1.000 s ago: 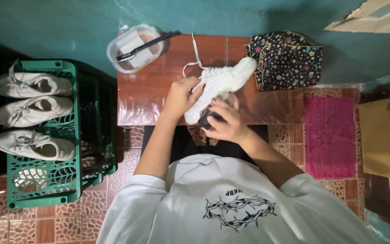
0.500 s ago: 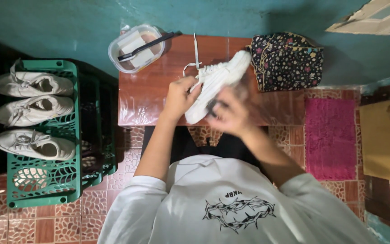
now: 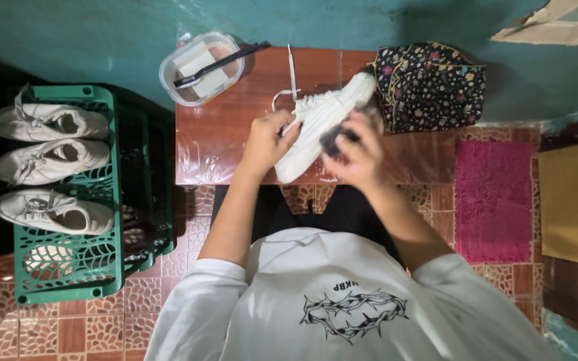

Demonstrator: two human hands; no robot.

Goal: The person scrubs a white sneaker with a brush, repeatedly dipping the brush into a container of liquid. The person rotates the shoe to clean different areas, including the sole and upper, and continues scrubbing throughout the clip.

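- The sneaker (image 3: 322,127) on the worktop is white, with white laces.
- The worktop (image 3: 229,127) is reddish-brown wood grain under a glossy sheen.
- The pouch (image 3: 433,87) is black, scattered with small multicoloured flowers.
- The crate (image 3: 75,267) is green lattice; the three shoes (image 3: 51,160) on it are off-white.
- The mat (image 3: 493,200) is magenta pink.
- The wall (image 3: 88,33) is teal.
- The floor (image 3: 55,327) has terracotta tiles with a pebble pattern.
- The shirt (image 3: 349,301) is white with a black thorny graphic.
- The tub (image 3: 202,67) is clear, the brush (image 3: 219,63) across it black.

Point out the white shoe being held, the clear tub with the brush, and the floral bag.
white shoe (image 3: 316,127), head view, on its side panel
clear tub (image 3: 199,67), head view, on its contents
floral bag (image 3: 429,87), head view, on its top fabric
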